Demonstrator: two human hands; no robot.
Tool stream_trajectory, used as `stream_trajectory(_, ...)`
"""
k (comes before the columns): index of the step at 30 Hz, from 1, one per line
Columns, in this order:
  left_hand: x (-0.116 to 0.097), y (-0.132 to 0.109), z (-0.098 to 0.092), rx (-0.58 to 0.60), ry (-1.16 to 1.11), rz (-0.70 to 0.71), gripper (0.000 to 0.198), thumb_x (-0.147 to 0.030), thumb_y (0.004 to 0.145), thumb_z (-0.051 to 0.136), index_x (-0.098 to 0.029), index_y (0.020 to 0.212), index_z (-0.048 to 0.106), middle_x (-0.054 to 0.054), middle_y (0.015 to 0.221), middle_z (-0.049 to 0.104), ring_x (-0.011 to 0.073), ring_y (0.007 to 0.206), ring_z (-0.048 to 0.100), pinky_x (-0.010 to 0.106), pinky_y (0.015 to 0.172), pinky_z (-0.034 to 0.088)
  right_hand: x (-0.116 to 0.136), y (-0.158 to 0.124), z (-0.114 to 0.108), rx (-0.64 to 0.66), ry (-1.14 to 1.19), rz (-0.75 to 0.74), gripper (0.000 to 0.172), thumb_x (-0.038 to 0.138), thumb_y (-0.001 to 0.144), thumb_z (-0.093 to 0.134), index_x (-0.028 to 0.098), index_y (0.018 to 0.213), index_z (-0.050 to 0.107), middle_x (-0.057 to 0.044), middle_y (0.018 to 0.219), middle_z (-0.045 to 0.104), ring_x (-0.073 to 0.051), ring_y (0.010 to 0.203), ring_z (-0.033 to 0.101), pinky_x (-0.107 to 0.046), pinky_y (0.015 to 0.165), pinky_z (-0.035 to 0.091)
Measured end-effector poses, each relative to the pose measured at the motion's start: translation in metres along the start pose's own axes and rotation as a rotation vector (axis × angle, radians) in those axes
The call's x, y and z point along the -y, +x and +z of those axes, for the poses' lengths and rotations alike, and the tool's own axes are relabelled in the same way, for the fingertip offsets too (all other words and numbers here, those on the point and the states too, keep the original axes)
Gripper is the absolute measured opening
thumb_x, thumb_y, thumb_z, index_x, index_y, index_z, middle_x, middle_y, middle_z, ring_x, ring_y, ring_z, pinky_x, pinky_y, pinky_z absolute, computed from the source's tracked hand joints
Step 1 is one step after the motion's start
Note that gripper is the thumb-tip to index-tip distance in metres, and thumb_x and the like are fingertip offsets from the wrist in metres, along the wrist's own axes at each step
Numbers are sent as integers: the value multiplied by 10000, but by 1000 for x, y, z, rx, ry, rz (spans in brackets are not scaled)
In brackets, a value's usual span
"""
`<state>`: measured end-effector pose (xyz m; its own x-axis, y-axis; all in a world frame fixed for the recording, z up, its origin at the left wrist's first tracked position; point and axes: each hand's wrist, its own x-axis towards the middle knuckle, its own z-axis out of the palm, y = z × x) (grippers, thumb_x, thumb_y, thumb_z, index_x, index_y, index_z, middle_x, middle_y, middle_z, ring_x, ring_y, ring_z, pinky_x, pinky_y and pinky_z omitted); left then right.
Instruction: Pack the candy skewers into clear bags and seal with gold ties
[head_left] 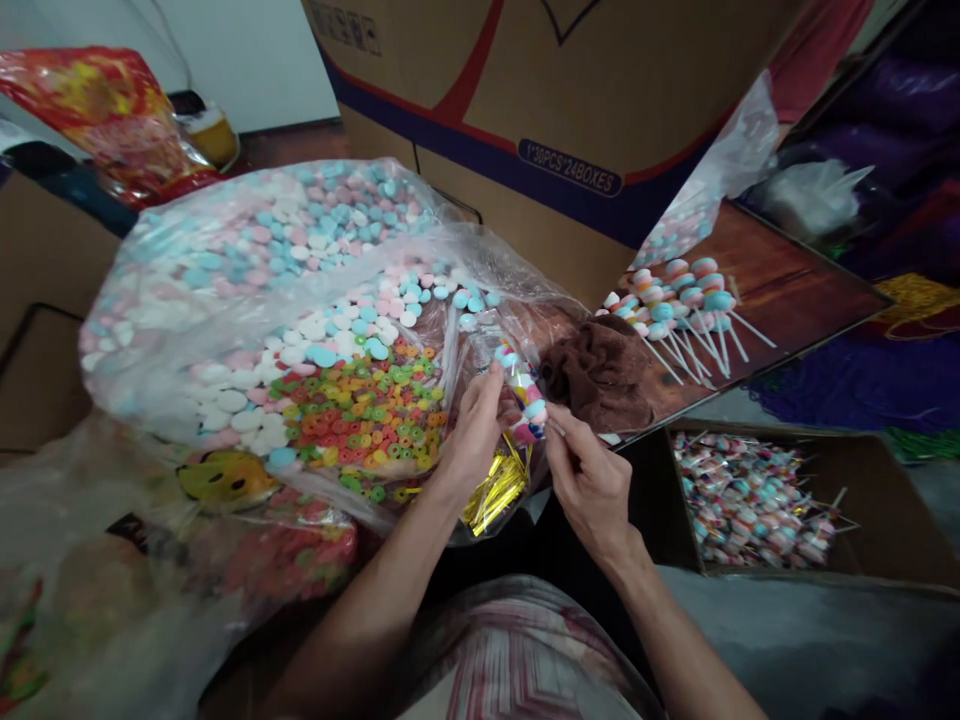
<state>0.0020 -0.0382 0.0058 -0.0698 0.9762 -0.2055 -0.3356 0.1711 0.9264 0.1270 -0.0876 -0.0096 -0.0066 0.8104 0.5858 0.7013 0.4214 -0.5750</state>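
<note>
Between my hands is a marshmallow lollipop (pixel 524 388) in a clear, colour-printed wrapper, lying at a slant. My left hand (pixel 478 405) is closed at the wrapper's upper left side, its fingertips partly hidden. The fingers of my right hand (pixel 589 462) pinch the lower end, by the stick. Gold twist ties (pixel 496 490) lie in a bundle just below the lollipop. Left of my left hand are ring-shaped gummies (pixel 367 405) in red, orange, yellow and green, beside loose pink, white and blue marshmallows (pixel 330 325) in a big clear bag (pixel 247 285).
Unwrapped marshmallow lollipops (pixel 686 295) lie on the brown table (pixel 806 275) at right, near a crumpled brown cloth (pixel 600 372). An open carton (pixel 870 490) holds many wrapped lollipops (pixel 750 500). A large cardboard box (pixel 480 90) stands behind; a red packet (pixel 112 120) is at upper left.
</note>
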Motion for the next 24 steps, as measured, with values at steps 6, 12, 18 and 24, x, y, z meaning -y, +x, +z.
stream_trajectory(6, -7, 10, 7, 96, -421, -217, 235, -378, 833, 677, -155, 837, 603, 63, 797, 700, 233, 845, 714, 296, 663, 520, -1, -3, 4, 22, -44, -61, 308, 168, 941, 543, 144, 1235, 633, -94, 929, 777, -134, 640, 722, -199, 653, 572)
stream_trajectory(12, -2, 7, 10, -6, -499, -183, 247, -398, 850, 666, -175, 822, 563, 47, 814, 712, 220, 906, 709, 287, 698, 522, -3, -10, 6, 8, -128, -145, 262, 141, 937, 541, 138, 1160, 678, -74, 807, 772, -130, 587, 702, -208, 626, 560)
stream_trajectory(18, 4, 2, 13, 55, -475, -194, 280, -446, 889, 594, -170, 844, 579, 68, 887, 707, 212, 892, 704, 253, 620, 507, -2, -14, 10, 25, -54, -110, 299, 114, 929, 534, 133, 1189, 682, -101, 910, 781, -142, 649, 727, -216, 646, 586)
stream_trajectory(24, 6, -3, 14, 72, -424, -194, 295, -462, 850, 641, -175, 841, 577, 34, 852, 668, 195, 883, 703, 284, 728, 543, 0, -11, 13, 56, 150, 50, 327, 158, 932, 525, 193, 1210, 692, -91, 1073, 759, -171, 844, 749, -259, 783, 608)
